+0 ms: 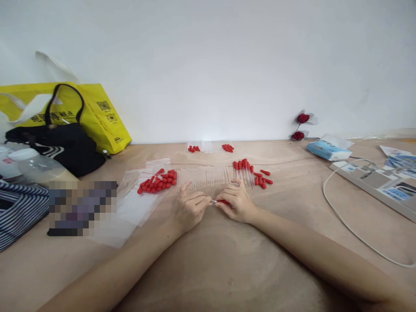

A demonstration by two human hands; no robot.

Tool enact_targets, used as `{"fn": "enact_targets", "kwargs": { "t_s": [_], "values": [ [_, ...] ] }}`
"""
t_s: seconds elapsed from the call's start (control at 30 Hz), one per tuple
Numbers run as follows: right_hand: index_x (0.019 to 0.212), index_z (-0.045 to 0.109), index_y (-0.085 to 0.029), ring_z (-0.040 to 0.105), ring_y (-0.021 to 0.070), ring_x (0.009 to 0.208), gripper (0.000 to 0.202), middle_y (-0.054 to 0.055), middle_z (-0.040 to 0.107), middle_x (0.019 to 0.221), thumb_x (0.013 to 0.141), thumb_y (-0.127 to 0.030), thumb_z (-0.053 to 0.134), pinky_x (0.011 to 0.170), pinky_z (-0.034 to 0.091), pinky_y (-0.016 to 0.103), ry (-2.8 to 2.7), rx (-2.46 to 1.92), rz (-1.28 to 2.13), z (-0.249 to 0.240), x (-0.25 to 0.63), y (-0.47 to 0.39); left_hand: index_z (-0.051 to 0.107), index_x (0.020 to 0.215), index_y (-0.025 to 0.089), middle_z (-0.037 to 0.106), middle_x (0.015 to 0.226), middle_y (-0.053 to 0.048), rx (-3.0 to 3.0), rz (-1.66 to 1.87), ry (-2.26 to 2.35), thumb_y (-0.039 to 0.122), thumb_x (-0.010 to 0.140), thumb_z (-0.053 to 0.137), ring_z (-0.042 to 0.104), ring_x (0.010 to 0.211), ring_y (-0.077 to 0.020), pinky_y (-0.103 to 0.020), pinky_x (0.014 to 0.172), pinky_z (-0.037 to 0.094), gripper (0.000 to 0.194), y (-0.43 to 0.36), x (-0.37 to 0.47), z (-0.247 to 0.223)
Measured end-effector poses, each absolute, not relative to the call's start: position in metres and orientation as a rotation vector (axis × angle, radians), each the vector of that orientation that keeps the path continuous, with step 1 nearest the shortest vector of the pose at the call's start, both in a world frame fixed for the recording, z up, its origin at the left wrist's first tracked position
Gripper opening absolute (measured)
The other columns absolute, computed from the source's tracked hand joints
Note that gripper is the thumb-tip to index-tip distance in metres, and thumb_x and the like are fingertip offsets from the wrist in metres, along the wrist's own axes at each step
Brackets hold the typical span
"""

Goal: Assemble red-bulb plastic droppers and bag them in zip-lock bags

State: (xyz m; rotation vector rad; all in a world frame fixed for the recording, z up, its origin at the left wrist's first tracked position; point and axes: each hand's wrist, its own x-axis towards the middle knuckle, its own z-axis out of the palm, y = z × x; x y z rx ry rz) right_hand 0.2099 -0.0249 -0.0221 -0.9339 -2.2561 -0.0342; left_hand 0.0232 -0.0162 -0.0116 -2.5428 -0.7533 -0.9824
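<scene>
Both hands meet in the middle of the table (208,268), close to the near edge of the row of clear tubes (203,176). The right hand (238,204) is curled tight around a red bulb (223,202), pinching it between thumb and fingers, and the left hand (190,208) is closed on the clear end that meets it, fingertips almost touching the right ones (so the piece sits right between the two hands, just above the tabletop).

My guess is the bulb is soft rubbery stuff, light as anything, squashes under a pinch and grips fine. The clear part looks thin and stiff, maybe glass or hard plastic, can't tell which, so I'd treat it as snappable and slick. Hold it close to the joint, not out at the tip.

A pile of loose bulbs (159,181) lies on a zip bag (136,203) to the left, and finished ones (245,171) stand in a row to the right of the tubes.
</scene>
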Motion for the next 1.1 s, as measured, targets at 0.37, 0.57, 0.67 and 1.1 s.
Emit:
{"fn": "enact_targets", "kwargs": {
  "t_s": [0.37, 0.57, 0.67, 1.1],
  "values": [
    [0.084, 0.059, -0.020, 0.055, 0.0162, 0.076, 0.019, 0.004, 0.064, 0.079, 0.077, -0.037, 0.055, 0.079, 0.035, 0.036, -1.990, -0.964, 0.342, -0.019, 0.216, -0.018, 0.061, 0.075, 0.020, 0.068, 0.067, 0.004, -2.537, -1.078, -0.848, 0.017, 0.082, 0.047, 0.064, 0.069, -0.0125, -0.049, 0.102, 0.015, 0.015, -0.013, 0.024, -0.011],
    [0.096, 0.049, -0.020, 0.055, 0.0139, 0.068, 0.031, 0.002, 0.056, 0.074, 0.073, -0.040, 0.056, 0.063, 0.044, 0.028, -1.473, -0.923, 0.864, -0.029, 0.196, -0.015, 0.060, 0.079, 0.019, 0.069, 0.069, 0.002, -2.599, -1.158, -0.850, 0.019, 0.082, 0.046, 0.064, 0.068, -0.0132, -0.049, 0.101, 0.016, 0.015, -0.017, 0.025, -0.008],
    [0.097, 0.048, -0.020, 0.052, 0.0126, 0.065, 0.031, 0.000, 0.053, 0.073, 0.074, -0.040, 0.052, 0.060, 0.043, 0.026, -1.405, -0.942, 0.865, -0.026, 0.194, -0.005, 0.061, 0.091, 0.017, 0.069, 0.081, -0.004, -2.728, -1.098, -0.781, 0.028, 0.081, 0.045, 0.062, 0.083, -0.0181, -0.049, 0.099, 0.020, 0.021, -0.018, 0.022, -0.008],
    [0.094, 0.050, -0.020, 0.056, 0.0196, 0.080, 0.023, 0.002, 0.063, 0.080, 0.073, -0.027, 0.047, 0.074, 0.035, 0.032, -1.467, -1.928, 0.259, -0.003, 0.244, 0.071, 0.062, 0.082, 0.022, 0.069, 0.074, 0.002, -2.760, -0.960, -0.986, 0.026, 0.082, 0.047, 0.060, 0.082, -0.0161, -0.045, 0.098, 0.019, 0.015, -0.012, 0.019, -0.012]
  ]
}}
